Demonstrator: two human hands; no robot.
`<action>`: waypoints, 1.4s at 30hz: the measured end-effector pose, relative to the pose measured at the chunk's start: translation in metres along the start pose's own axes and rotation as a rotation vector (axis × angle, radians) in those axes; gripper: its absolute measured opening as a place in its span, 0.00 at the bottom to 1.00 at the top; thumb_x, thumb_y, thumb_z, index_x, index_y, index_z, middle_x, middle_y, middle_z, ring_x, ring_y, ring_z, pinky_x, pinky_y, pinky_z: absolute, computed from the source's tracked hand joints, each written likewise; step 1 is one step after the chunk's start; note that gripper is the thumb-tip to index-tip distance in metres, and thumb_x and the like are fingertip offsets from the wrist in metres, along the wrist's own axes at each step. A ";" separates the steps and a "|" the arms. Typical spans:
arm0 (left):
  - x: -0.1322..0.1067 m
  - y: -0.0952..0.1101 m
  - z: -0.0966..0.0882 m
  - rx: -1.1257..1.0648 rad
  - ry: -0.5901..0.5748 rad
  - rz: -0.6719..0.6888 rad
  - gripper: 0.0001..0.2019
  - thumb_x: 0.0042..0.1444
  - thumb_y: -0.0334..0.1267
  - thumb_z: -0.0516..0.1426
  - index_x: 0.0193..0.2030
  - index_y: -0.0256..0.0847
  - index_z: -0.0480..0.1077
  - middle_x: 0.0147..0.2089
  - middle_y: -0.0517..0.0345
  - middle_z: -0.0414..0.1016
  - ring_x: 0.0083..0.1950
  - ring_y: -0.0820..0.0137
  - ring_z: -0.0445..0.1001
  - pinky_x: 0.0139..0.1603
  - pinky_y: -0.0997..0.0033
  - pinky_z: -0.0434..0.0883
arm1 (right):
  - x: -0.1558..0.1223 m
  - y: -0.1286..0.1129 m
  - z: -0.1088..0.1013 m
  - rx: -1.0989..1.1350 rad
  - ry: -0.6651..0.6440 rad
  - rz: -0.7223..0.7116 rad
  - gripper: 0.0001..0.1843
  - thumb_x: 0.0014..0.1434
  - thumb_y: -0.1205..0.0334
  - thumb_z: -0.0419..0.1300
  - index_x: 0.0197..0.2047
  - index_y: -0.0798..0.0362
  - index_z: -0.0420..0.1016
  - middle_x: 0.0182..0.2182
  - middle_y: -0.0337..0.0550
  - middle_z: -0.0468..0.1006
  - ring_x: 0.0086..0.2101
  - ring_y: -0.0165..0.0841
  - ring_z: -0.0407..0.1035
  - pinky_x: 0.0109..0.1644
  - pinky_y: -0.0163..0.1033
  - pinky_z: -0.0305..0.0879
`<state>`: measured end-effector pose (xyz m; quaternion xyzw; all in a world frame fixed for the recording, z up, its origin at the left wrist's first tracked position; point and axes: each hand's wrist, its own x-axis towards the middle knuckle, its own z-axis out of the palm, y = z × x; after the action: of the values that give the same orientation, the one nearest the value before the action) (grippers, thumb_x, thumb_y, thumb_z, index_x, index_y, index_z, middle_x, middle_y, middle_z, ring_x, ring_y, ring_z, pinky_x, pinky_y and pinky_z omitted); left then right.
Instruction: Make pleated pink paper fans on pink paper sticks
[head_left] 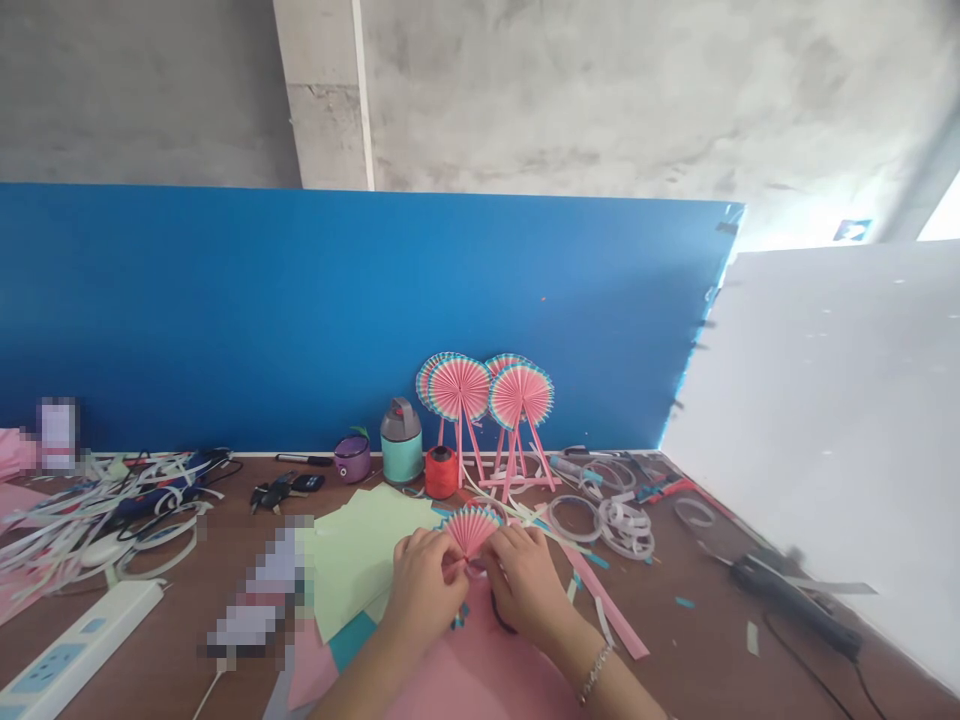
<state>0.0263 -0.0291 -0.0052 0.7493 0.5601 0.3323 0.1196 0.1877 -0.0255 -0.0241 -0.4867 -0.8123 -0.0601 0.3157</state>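
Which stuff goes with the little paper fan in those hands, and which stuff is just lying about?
Probably for the job:
- pleated fan, held by the left hand and right hand
- pale green sheets
- round pink fans

Probably just lying about:
- keys
- purple container
- white power strip
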 end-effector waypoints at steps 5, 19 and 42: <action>0.000 0.002 -0.002 -0.010 -0.011 -0.005 0.08 0.45 0.25 0.52 0.26 0.43 0.68 0.29 0.60 0.73 0.38 0.66 0.69 0.46 0.63 0.59 | 0.001 -0.001 -0.001 0.000 -0.017 0.002 0.11 0.62 0.70 0.47 0.30 0.53 0.66 0.28 0.41 0.72 0.32 0.34 0.63 0.39 0.39 0.47; 0.012 -0.017 0.006 -0.549 0.098 -0.301 0.07 0.46 0.40 0.56 0.28 0.39 0.71 0.27 0.57 0.74 0.31 0.66 0.73 0.34 0.68 0.67 | 0.006 -0.012 -0.001 0.957 -0.126 0.539 0.14 0.56 0.52 0.53 0.24 0.52 0.63 0.20 0.35 0.64 0.24 0.29 0.58 0.30 0.35 0.51; 0.004 0.000 0.021 -0.999 0.135 -0.426 0.09 0.42 0.41 0.61 0.23 0.39 0.67 0.20 0.62 0.70 0.22 0.72 0.71 0.25 0.75 0.68 | 0.002 -0.021 0.007 1.382 -0.170 0.847 0.17 0.43 0.52 0.63 0.17 0.54 0.64 0.14 0.31 0.58 0.18 0.22 0.46 0.23 0.33 0.37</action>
<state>0.0399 -0.0210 -0.0195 0.4482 0.4801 0.5737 0.4894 0.1669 -0.0319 -0.0236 -0.4507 -0.4343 0.6163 0.4779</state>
